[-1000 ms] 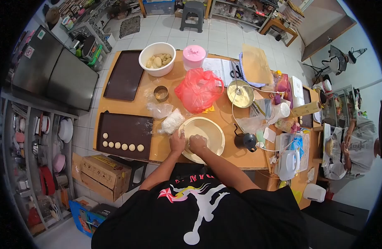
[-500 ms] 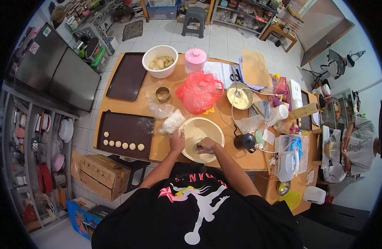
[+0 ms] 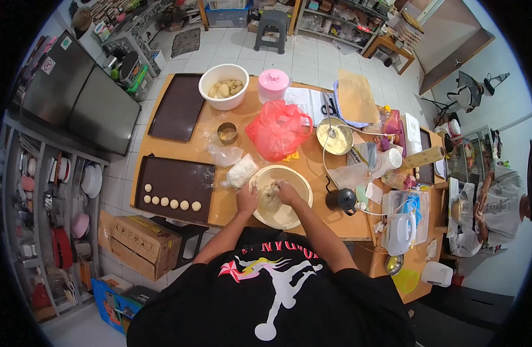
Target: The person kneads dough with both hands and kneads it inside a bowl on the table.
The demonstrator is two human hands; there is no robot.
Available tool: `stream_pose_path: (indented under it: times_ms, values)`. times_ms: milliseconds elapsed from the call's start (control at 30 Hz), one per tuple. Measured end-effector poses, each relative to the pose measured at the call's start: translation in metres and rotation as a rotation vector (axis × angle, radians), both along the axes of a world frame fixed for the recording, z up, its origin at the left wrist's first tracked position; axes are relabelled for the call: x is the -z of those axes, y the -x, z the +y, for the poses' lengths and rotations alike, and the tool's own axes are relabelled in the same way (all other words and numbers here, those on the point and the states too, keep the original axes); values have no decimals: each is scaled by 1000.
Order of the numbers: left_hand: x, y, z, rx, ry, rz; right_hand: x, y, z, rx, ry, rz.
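Note:
A large cream-coloured bowl [image 3: 307, 188] stands at the table's near edge, with a pale mixture inside. My left hand [image 3: 247, 198] is closed on the bowl's left rim. Inside the bowl, my right hand [image 3: 286, 192] has its fingers curled together over a blurred greyish thing [image 3: 270, 198], too smeared to name. Just beyond my left hand lies a clear bag of white powder [image 3: 242, 169]. To the left, a dark baking tray [image 3: 176, 176] carries several small round dough balls [image 3: 174, 203] along its near side.
A red plastic bag [image 3: 276, 130] lies beyond the bowl. Farther back are a white tub of potato-like pieces [image 3: 224, 89] and a pink-lidded container [image 3: 273, 85]. On the right are a metal bowl [image 3: 335, 139], a dark kettle [image 3: 340, 199] and a cable. Another person [image 3: 500, 202] is at far right.
My right hand has moved away from me within the bowl, and the greyish thing under it has shifted slightly too. My left hand stays on the rim.

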State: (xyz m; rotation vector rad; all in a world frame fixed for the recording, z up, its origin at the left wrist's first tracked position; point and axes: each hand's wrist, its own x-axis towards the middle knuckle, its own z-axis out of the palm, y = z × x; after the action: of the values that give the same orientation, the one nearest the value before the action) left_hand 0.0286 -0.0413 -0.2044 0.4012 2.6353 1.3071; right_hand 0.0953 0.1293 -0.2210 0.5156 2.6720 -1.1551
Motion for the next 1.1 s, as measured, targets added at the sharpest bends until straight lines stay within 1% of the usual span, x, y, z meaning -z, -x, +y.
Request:
stream_pose_path:
  times_ms: [67, 100, 133, 233, 267, 367, 400, 500, 567, 667, 767, 800, 867, 1000, 1100]
  values:
    - [0, -1, 0, -35, 8, -48, -56, -3, -7, -42, 74, -27]
    - [2, 1, 1, -37, 14, -53, -74, -8, -12, -65, 114, -44]
    - [7, 1, 1, -37, 21, -61, -77, -16, -15, -124, 65, 3]
    - [10, -1, 0, -29, 39, -59, -83, -36, -21, -312, 22, 18]
    - [9, -1, 1, -27, 43, -52, -87, -42, -23, -351, -15, -31]
    - [18, -1, 1, -37, 67, -22, -88, -52, -41, -343, -292, -189]
    - [14, -1, 1, -33, 74, -35, -96, -49, -46, -374, -265, -253]
    - [4, -1, 2, -29, 79, -59, -85, -45, -57, -339, -297, -183]
    - [3, -1, 1, -25, 63, -63, -82, -39, -62, -310, -295, -219]
    - [21, 1, 0, -15, 49, 22, -70, -27, -70, -264, -327, -256]
    - [5, -3, 1, -28, 23, 67, -65, -14, -74, -202, -294, -287]
    - [5, -3, 2, -19, 37, 42, -66, -12, -73, -178, -274, -299]
    - [5, 0, 0, -1, 68, -6, -65, -16, -75, -104, -267, -284]
    - [2, -1, -1, -1, 62, 13, -52, -12, -74, 47, -243, -269]
    - [-4, 0, -1, -2, 52, 3, -53, -1, -72, 147, -220, -317]
